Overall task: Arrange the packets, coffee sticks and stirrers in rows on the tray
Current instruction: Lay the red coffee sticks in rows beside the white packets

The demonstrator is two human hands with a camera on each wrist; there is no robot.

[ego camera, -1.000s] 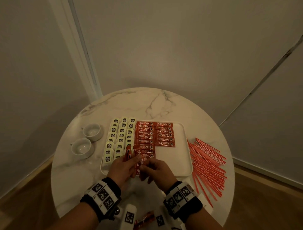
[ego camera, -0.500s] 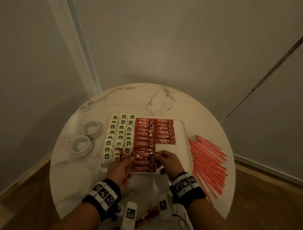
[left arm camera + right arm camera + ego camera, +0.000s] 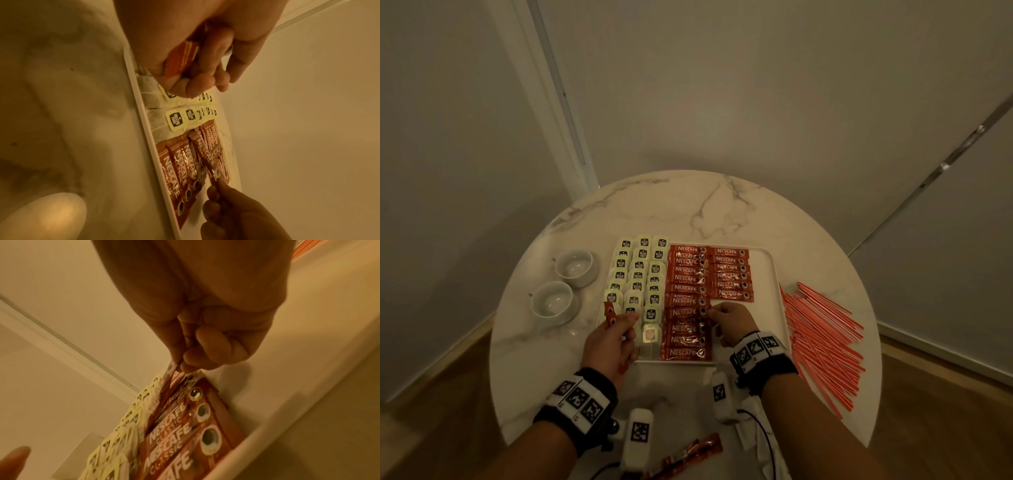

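Overhead, a round marble table [image 3: 722, 205] bears a white rectangular tray [image 3: 774, 308] lined with pale square tea packets [image 3: 638, 265] and glossy red Nescafé coffee sticks [image 3: 688, 279] in overlapping columns. Thin red stirrers [image 3: 822, 329] lie heaped on the table just right of the tray. One right hand [image 3: 731, 322] pinches the end of a tray stick [image 3: 174, 369]; the left hand [image 3: 613, 339] grips several spare sticks [image 3: 180, 60]. Two white cups [image 3: 554, 301] sit left.

Both forearms are bare. Each wrist wears a black band [image 3: 582, 407] with white square tags printed with black pixel patterns. A white camera block [image 3: 637, 437], also tagged, hangs at 6 o'clock under each wrist, with thin black cables [image 3: 767, 442].
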